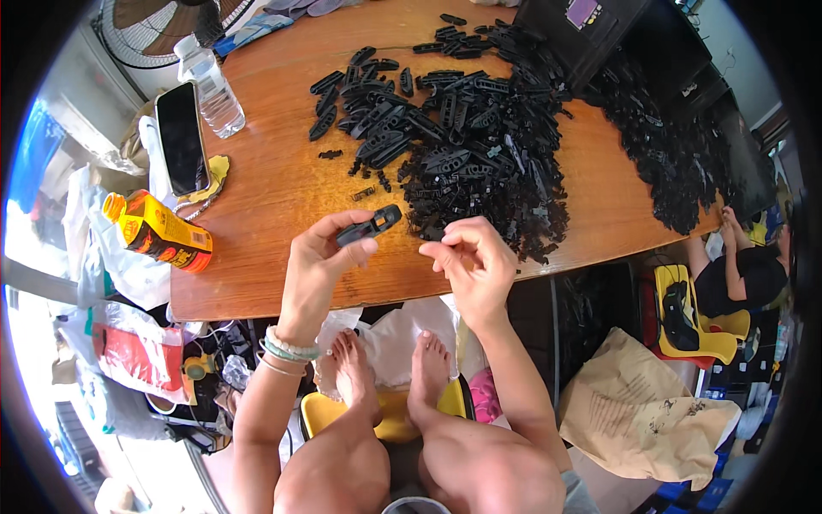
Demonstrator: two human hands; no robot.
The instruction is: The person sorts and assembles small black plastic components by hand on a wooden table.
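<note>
My left hand (315,261) pinches a long black plastic part (370,226) with a slot through its far end, just above the table's near edge. My right hand (476,264) is a little to the right, its thumb and fingers pressed together. Whatever it may hold is too small or hidden to make out. Beyond both hands lies a heap of small black plastic pieces (488,201). Behind that spreads a pile of larger, long black plastic parts (385,128), similar in shape to the one I hold.
On the wooden table (265,171), a phone (181,141), a clear bottle (211,90) and a yellow-and-black bottle (163,231) stand at left. More black pieces (659,146) lie at right, near another person (743,270). A paper sack (642,411) sits below.
</note>
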